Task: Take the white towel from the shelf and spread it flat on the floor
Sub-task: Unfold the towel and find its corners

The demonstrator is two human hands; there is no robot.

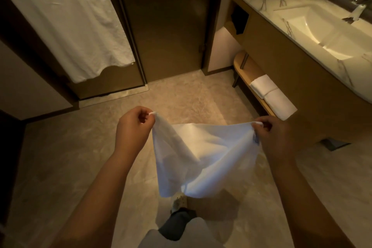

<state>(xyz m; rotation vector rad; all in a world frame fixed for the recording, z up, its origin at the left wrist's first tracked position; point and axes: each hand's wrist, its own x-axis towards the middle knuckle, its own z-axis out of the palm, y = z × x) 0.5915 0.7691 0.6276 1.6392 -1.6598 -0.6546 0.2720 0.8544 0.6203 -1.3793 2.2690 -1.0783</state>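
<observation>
White towel (203, 157), held above floor (70, 147): left hand (133, 127) pinched its 10 o'clock corner, right hand (273, 135) its 2 o'clock corner.

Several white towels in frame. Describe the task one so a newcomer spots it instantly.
Start at the marble vanity counter on the right, then look left to the beige stone floor. The thin white towel hangs above it, pinched by left hand and right hand; the others hang or lie folded.

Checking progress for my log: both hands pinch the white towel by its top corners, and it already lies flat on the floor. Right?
Not quite. The head view shows the left hand and right hand pinching the white towel by its top corners, but it hangs in the air above the floor.
</observation>
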